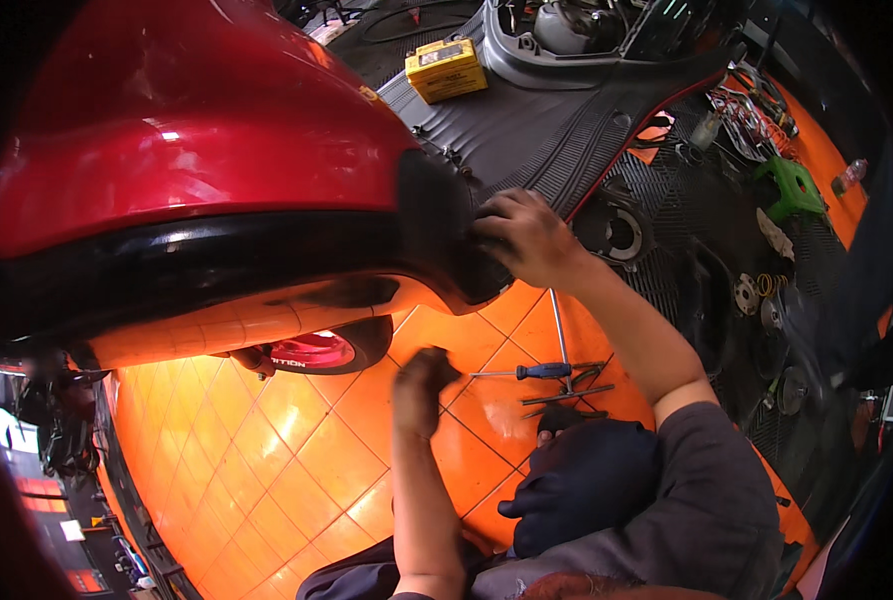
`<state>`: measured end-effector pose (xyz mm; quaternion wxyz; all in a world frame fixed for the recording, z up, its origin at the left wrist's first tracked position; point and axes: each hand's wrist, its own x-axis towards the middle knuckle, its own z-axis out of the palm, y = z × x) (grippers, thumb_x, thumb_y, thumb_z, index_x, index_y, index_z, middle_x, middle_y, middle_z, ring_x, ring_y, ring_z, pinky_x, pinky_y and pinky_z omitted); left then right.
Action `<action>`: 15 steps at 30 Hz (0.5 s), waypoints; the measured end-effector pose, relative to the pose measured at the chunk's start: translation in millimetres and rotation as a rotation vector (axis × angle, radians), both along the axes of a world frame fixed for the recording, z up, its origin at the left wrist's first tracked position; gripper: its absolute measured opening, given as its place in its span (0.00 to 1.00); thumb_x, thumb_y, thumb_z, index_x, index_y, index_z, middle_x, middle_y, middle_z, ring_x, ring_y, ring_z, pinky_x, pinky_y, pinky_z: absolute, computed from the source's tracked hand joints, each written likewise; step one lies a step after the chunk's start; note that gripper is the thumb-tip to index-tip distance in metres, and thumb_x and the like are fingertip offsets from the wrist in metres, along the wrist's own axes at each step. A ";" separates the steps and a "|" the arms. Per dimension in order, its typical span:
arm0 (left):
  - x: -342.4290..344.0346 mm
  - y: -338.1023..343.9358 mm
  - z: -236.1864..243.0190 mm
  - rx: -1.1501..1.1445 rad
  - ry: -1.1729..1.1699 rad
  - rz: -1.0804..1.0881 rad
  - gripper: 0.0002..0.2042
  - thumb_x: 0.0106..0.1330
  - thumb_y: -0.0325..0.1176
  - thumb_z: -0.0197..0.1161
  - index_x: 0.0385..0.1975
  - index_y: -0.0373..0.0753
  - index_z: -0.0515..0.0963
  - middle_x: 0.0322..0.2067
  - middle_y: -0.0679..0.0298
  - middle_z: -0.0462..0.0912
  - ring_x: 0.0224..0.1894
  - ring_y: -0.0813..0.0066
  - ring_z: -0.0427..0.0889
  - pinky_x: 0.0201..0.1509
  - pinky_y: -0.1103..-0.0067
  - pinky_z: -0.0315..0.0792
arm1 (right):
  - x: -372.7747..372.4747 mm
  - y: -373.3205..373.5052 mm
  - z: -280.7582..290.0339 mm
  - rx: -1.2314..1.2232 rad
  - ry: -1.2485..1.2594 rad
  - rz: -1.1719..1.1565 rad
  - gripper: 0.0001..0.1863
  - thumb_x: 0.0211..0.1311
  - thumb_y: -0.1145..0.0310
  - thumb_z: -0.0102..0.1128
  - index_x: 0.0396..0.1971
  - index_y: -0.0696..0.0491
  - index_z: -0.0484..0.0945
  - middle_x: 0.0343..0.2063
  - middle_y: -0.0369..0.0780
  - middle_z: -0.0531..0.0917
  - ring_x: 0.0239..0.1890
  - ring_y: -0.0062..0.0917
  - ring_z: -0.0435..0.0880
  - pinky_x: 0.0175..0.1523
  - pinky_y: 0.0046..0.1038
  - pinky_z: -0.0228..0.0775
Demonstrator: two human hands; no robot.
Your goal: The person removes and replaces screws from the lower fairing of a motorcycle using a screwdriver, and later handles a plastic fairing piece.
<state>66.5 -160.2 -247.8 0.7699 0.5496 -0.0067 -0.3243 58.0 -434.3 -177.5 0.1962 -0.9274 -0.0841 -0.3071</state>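
A red scooter body panel [226,120] with a black lower trim [196,265] fills the upper left. At the trim's right end, my right hand [528,238] has its fingers curled against a black plastic panel [434,215]; they are slightly blurred. My left hand [424,390] is lower, above the orange tiles, its dark fingers drawn together. Whatever it may hold is hidden. Just right of it lies a screwdriver with a blue handle [543,371], its shaft toward the hand. A long steel rod tool [558,325] and several dark tools [570,392] lie around it.
A wheel with a pink-red rim [314,349] shows under the trim. On the ribbed footboard [556,125] sits a yellow box-shaped battery [446,70]. Farther right are a round metal part [621,233], a green stool [792,190], tangled wires [751,125] and loose parts on a black mat.
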 end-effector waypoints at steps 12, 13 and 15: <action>-51.6 -67.7 28.3 0.055 -0.413 -0.161 0.13 0.64 0.25 0.63 0.47 0.32 0.75 0.42 0.60 0.80 0.42 0.76 0.81 0.46 0.79 0.76 | -110.7 51.2 -48.8 0.742 0.128 0.082 0.21 0.54 0.76 0.64 0.50 0.55 0.75 0.31 0.39 0.83 0.36 0.28 0.85 0.38 0.28 0.78; -52.1 -66.4 24.9 0.054 -0.484 -0.164 0.13 0.64 0.25 0.63 0.47 0.32 0.75 0.41 0.60 0.80 0.41 0.77 0.81 0.44 0.80 0.77 | -111.8 52.8 -47.8 0.716 0.132 0.079 0.21 0.54 0.76 0.64 0.50 0.55 0.75 0.31 0.39 0.83 0.36 0.29 0.84 0.38 0.28 0.78; -52.3 -70.8 31.3 0.110 -0.473 -0.158 0.12 0.64 0.26 0.63 0.46 0.32 0.76 0.39 0.60 0.81 0.40 0.77 0.82 0.44 0.81 0.77 | -111.8 50.0 -44.3 0.598 0.096 0.078 0.22 0.52 0.77 0.64 0.50 0.54 0.75 0.32 0.40 0.83 0.35 0.30 0.84 0.39 0.29 0.77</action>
